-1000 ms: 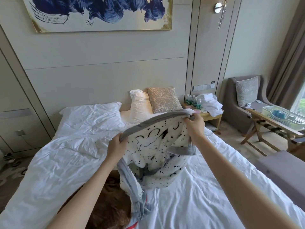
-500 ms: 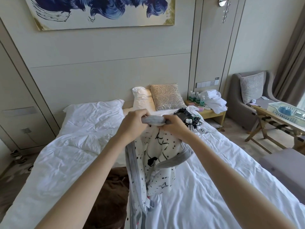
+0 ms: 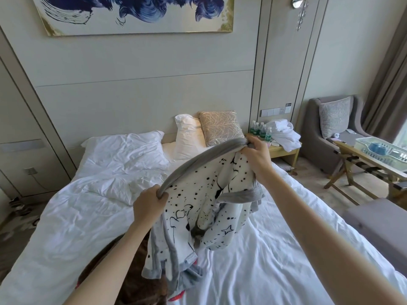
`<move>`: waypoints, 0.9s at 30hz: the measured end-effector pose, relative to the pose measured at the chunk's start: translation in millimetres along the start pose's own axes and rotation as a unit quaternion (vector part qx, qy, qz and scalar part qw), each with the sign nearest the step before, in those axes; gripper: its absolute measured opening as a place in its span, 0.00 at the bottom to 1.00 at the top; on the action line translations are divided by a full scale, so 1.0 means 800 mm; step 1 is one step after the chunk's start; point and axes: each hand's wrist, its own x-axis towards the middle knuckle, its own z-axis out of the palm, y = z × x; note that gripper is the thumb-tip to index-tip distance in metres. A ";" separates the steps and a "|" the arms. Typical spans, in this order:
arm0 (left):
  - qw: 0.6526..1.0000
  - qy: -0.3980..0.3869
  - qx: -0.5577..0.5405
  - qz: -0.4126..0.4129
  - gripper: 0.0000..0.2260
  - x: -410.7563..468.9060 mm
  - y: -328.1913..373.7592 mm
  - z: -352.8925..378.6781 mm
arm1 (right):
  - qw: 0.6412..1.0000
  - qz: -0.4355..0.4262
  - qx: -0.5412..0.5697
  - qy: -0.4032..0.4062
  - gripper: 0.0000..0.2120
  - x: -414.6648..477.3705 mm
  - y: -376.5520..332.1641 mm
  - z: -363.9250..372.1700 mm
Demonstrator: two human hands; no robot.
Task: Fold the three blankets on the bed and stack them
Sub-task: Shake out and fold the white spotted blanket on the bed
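Above the bed (image 3: 253, 271): the white spotted blanket (image 3: 193, 208) hangs in the air over the middle, loose and bunched, with its lower end trailing down to the foot of the bed.
Left grip (image 3: 149, 208): fingers curled tight round the blanket's grey border (image 3: 198, 160), low and toward the foot of the bed.
Right grip (image 3: 257, 157): clamped on the same grey border further along, higher and toward the head of the bed. The border runs stretched between the two.
Brown blanket (image 3: 141, 280): lies at the foot of the bed under the left forearm; it looks rumpled, not folded.
Third blanket: a red scrap (image 3: 176, 297) peeps out at the foot of the bed below the spotted one. Whether that is the third blanket I cannot tell.
Done: nothing that I can make out, with no folded blanket and no stack on the part of the bed I can see.
Step in hand: by my guess, stretching out one edge of the spotted blanket so it can take its first fold.
Left to do: folding all three and stacking them, so I'd put the task near its start.
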 end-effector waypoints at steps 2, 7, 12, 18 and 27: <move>0.999 -0.032 -0.005 -0.026 0.13 0.003 0.003 0.009 | 1.000 0.008 0.001 0.008 0.10 0.001 0.008 0.003; 0.969 -0.094 -0.216 -0.069 0.11 0.020 0.028 0.007 | 0.993 0.067 -0.050 0.080 0.05 0.009 0.045 -0.004; 0.972 -0.124 -0.197 0.014 0.09 0.042 0.076 -0.027 | 0.977 0.141 -0.147 -0.068 0.21 -0.010 0.068 -0.001; 0.959 -0.184 -0.159 0.149 0.04 0.045 0.140 -0.043 | 0.934 0.011 -0.171 -0.313 0.25 -0.026 0.041 0.042; 0.980 -0.079 -0.052 0.176 0.16 0.036 0.090 -0.045 | 0.986 -0.007 -0.114 -0.117 0.03 0.000 0.022 0.034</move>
